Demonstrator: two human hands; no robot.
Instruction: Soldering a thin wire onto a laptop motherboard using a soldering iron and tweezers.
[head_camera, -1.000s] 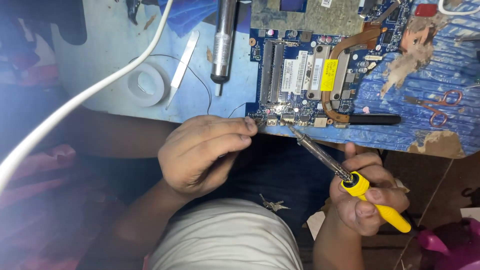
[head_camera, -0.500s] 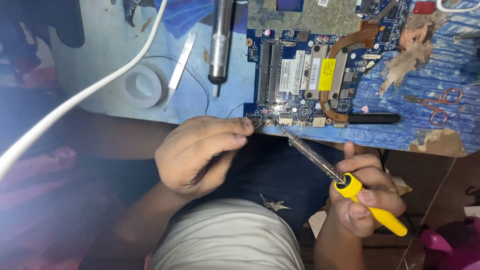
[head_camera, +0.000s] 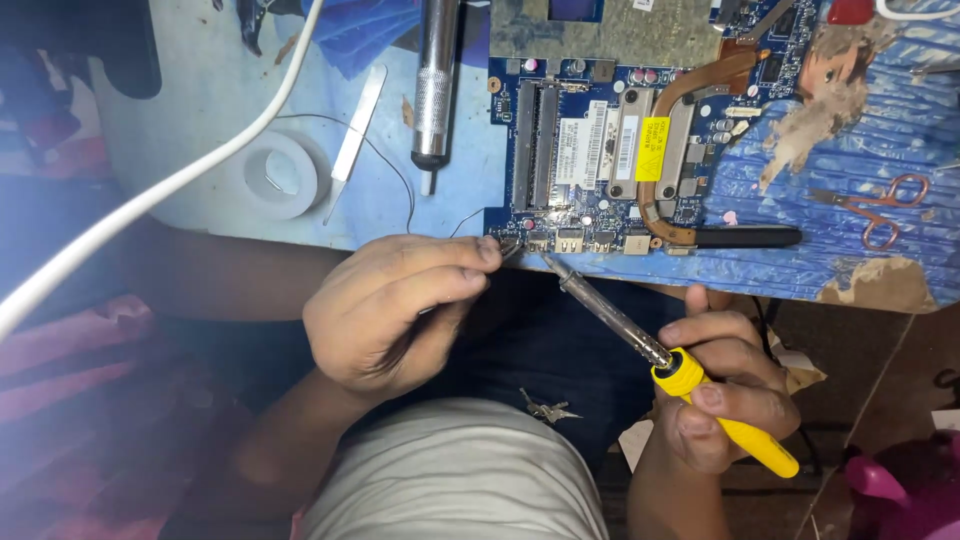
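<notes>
Yellow-handled soldering iron (head_camera: 640, 335) gripped in right hand (head_camera: 725, 395), tip at near edge of blue circuit board (head_camera: 600, 150) on tabletop (head_camera: 200, 100), left hand (head_camera: 395, 305) pinching tweezers (head_camera: 508, 249) beside tip, tape roll (head_camera: 280, 175) well left.

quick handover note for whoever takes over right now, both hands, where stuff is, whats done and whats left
Left hand: pinches a thin tool, tip at the near edge of the blue circuit board.
Right hand: grips the yellow-handled soldering iron, tip at the same edge by the ports.
Nearby: tape roll, metal pen-like tool, scissors.
Done: both tools placed at the spot.
Left: whether the joint is made cannot be told.
</notes>
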